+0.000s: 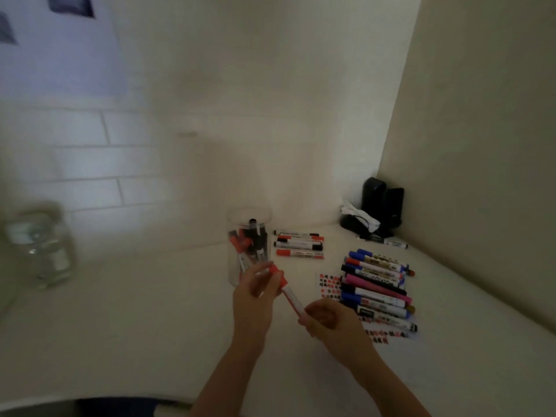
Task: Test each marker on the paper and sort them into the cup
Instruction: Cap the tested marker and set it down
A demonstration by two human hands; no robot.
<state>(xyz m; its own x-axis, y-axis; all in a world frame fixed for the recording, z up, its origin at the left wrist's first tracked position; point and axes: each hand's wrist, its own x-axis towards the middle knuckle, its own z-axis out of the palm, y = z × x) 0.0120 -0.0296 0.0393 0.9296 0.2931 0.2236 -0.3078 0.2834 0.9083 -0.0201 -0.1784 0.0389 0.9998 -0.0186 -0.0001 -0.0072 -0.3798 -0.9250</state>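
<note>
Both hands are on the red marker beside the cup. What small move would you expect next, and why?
Probably pull the cap free. The left hand holds the red cap end of the red marker and the right hand grips its barrel, with the cap apparently still seated. The paper with test marks lies just right of it, so uncapping would come before testing.

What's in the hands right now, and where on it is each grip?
One red marker, held by both hands. The left hand pinches its red cap end; the right hand grips the opposite, rear end of the barrel.
</note>
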